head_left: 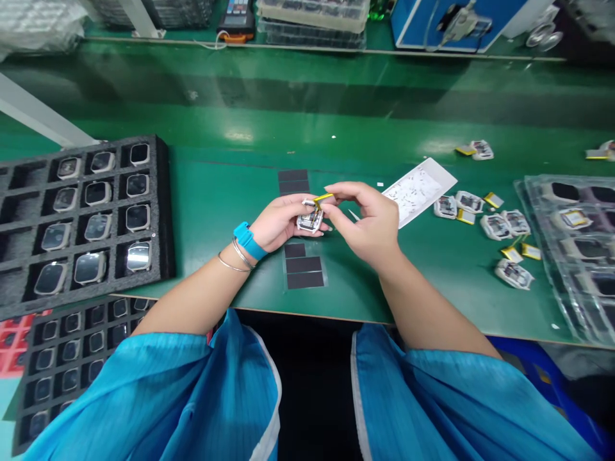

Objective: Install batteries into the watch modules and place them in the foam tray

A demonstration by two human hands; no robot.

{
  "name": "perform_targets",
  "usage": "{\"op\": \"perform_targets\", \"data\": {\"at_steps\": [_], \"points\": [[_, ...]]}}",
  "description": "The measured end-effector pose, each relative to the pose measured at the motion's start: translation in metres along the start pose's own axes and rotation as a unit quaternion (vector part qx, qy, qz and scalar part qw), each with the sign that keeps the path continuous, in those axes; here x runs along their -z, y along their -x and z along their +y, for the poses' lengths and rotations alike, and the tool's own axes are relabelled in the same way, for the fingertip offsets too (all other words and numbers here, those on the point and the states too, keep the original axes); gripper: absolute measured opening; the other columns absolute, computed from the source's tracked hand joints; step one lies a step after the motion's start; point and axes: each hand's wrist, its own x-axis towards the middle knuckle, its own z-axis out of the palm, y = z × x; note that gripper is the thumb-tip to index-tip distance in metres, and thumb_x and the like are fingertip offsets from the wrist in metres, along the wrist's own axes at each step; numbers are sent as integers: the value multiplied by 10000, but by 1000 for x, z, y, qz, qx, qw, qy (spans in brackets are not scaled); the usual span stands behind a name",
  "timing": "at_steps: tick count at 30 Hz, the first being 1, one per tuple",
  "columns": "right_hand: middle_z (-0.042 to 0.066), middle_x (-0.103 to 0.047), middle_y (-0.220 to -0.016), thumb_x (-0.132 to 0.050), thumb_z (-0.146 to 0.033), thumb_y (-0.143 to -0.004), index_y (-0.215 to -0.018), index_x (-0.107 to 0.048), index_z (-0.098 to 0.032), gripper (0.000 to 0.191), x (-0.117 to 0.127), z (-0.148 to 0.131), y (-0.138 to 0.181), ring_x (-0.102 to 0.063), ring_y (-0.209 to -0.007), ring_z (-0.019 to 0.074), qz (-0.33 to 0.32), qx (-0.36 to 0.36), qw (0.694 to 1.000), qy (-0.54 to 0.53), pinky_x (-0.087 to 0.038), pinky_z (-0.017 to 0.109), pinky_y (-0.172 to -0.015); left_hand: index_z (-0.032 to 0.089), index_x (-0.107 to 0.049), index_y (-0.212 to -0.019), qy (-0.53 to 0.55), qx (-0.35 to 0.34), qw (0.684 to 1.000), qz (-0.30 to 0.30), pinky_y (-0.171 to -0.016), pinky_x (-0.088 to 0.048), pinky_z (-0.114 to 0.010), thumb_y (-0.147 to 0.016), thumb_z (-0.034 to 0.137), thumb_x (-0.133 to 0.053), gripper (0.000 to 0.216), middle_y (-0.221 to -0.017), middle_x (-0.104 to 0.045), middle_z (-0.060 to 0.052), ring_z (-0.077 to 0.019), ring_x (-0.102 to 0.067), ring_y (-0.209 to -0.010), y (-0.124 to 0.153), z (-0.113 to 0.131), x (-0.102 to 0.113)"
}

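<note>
My left hand [281,221] is closed around a small white watch housing [310,221] with exposed parts, held just above the green table [230,128]. My right hand [368,221] pinches a thin yellow piece [324,197] at the top of that housing, thumb and forefinger pressed together. A strip of dark adhesive pads [303,266] lies on the table under my hands, and more pads [293,182] lie just beyond them.
A black foam tray [163,211] with several watch faces stands at the left, and a second tray [67,358] sits lower. Several loose housings [494,225] and yellow pieces [512,254] lie at the right beside a white sheet [418,189] and clear plastic trays [571,243].
</note>
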Motion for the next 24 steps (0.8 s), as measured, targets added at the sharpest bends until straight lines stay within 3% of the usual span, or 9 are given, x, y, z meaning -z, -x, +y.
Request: {"op": "perform_targets", "data": {"at_steps": [13, 20, 24], "points": [[27, -723, -931, -702, -352, -856, -1012, -697, -229, 198, -1, 6, 1, -706, -808, 188, 22, -16, 999, -24, -593, 376, -835, 97, -661, -1067, 13, -3, 1000, 17, -636, -616, -291, -806, 163, -601, 276, -919, -746, -104, -213, -743, -757, -2, 0, 3], [22, -721, -953, -704, -346, -847, -998, -695, -233, 189, 0, 3, 1, -700, -816, 182, 24, -16, 999, -36, -587, 365, -825, 112, -673, -1109, 24, -9, 1000, 7, -770, -631, -342, -734, 107, -578, 387, -999, -749, -93, -227, -748, -855, -1, 0, 4], [18, -729, -879, -670, -326, -858, -947, -705, -227, 137, 3, 0, 0, -682, -766, 164, -16, 3, 999, -51, -576, 327, -751, 122, -692, -1082, 19, -11, 999, 29, -805, -630, -369, -731, 101, -600, 364, -965, -755, -79, -207, -740, -832, -1, 0, 4]]}}
